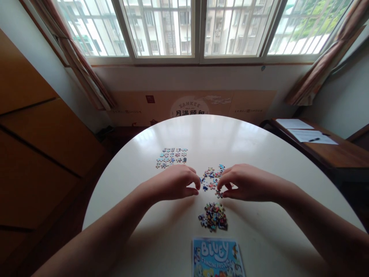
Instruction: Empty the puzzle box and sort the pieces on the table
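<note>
My right hand (243, 182) pinches a small jigsaw piece (219, 194) between thumb and fingers at the near right edge of a loose spread of jigsaw pieces (211, 185). Just left of that spread is my left hand (177, 182), its fingers curled and a narrow gap between thumb and fingertips; nothing shows in it. Beyond my left hand, several jigsaw pieces (172, 155) lie set out in short rows, the closest partly hidden by the hand. Nearer to me, a heap of jigsaw pieces (213, 216) sits on the table, below the gap between my hands.
A blue picture sheet or box lid marked "Bluey" (217, 257) lies at the near side of the round white table (245, 144). At the right stands a wooden desk (340, 154) with papers (311, 136) and a pen. A window and curtains are beyond the table.
</note>
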A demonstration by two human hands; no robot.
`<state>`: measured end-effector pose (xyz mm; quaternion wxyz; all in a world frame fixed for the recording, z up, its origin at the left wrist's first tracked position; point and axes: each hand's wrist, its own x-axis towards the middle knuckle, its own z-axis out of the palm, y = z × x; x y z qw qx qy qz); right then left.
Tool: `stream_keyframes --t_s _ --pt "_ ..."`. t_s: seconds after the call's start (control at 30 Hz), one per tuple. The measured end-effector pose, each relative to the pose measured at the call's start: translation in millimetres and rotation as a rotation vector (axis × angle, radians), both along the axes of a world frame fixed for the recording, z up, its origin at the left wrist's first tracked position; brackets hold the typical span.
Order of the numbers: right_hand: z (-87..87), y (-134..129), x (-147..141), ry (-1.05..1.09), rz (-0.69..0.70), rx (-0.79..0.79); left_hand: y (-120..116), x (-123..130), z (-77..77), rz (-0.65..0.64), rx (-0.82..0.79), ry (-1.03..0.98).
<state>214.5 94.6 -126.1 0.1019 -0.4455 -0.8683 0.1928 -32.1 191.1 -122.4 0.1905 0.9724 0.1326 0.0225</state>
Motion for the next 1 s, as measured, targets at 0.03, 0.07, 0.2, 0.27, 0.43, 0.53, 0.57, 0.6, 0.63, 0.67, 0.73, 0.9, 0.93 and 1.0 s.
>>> stream_keyframes --t_s 0.03,0.07,0.2,0.27,0.43,0.53,0.57,0.6,0.63,0.67,0.73,0.9,0.93,1.0 --pt "-0.9 1 1 -0.009 -0.005 0.005 -2 1 0.3 -0.021 -0.017 -0.002" --pt "-1.9 1 1 -0.018 -0.01 0.009 -4 2 0.5 -0.04 -0.035 -0.004" --pt "-3.9 2 6 -0.044 -0.043 0.04 -10 7 -1.1 -0.096 -0.106 -0.015" --pt "-2.4 1 8 -0.06 -0.069 0.066 -12 9 -3.5 -0.108 -0.123 -0.018" --pt "3.8 -3 5 -0.029 -0.051 0.048 -13 12 -10.6 -0.139 -0.126 -0.014" --pt "6.3 -5 -1 -0.03 -0.029 0.011 -12 12 -12.7 -0.164 -0.148 -0.029" --pt "6.9 -5 -3 -0.039 -0.03 -0.002 -12 13 -12.9 -0.172 -0.155 -0.033" --pt "7.4 -6 -5 -0.051 -0.035 -0.016 -12 13 -12.9 -0.177 -0.161 -0.035" --pt "7.7 -6 -6 -0.063 -0.041 -0.029 -13 13 -12.7 -0.177 -0.164 -0.035" --pt "7.8 -6 -8 -0.073 -0.047 -0.039 -13 14 -12.4 -0.174 -0.163 -0.035" --pt "7.6 -6 -10 -0.082 -0.052 -0.051 -13 15 -11.8 -0.152 -0.157 -0.035" --pt "5.2 -6 -12 -0.062 -0.017 -0.052 -12 15 -11.6 -0.095 -0.145 -0.021" --pt "4.9 -6 -12 -0.059 -0.013 -0.052 -11 15 -11.5 -0.092 -0.144 -0.028" --pt "5.0 -7 -12 -0.056 -0.007 -0.057 -11 14 -11.0 -0.101 -0.149 -0.052"
